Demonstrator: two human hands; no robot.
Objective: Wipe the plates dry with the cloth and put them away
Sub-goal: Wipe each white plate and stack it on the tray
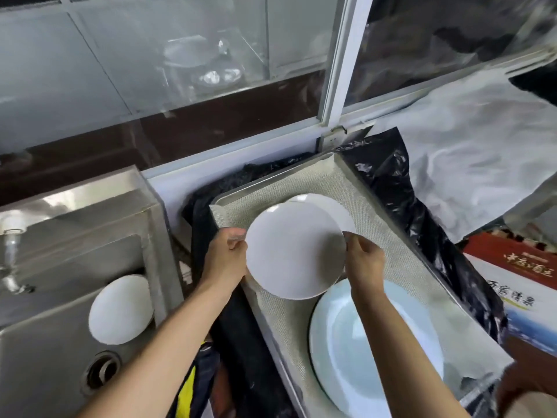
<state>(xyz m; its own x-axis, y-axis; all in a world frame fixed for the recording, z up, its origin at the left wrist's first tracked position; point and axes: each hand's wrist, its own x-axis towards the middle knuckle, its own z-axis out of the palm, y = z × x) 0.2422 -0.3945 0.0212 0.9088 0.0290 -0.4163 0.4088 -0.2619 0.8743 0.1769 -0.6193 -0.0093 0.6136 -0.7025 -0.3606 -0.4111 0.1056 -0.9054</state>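
Note:
I hold a white plate (294, 251) between both hands above a metal tray (401, 224) lined with a grey-beige cloth (404, 267). My left hand (227, 254) grips the plate's left rim; my right hand (363, 260) pinches its right rim. A second white plate (337, 211) lies on the cloth behind it, partly hidden. A large pale blue plate (376, 351) lies on the cloth in front. Another white plate (120, 309) leans inside the steel sink (60, 342) at the left.
A tap (12, 254) stands at the sink's left edge and a drain (101, 372) in its floor. Black plastic sheeting (422, 212) surrounds the tray. A printed cardboard box (518, 279) sits at the right. A window frame (337, 86) runs behind.

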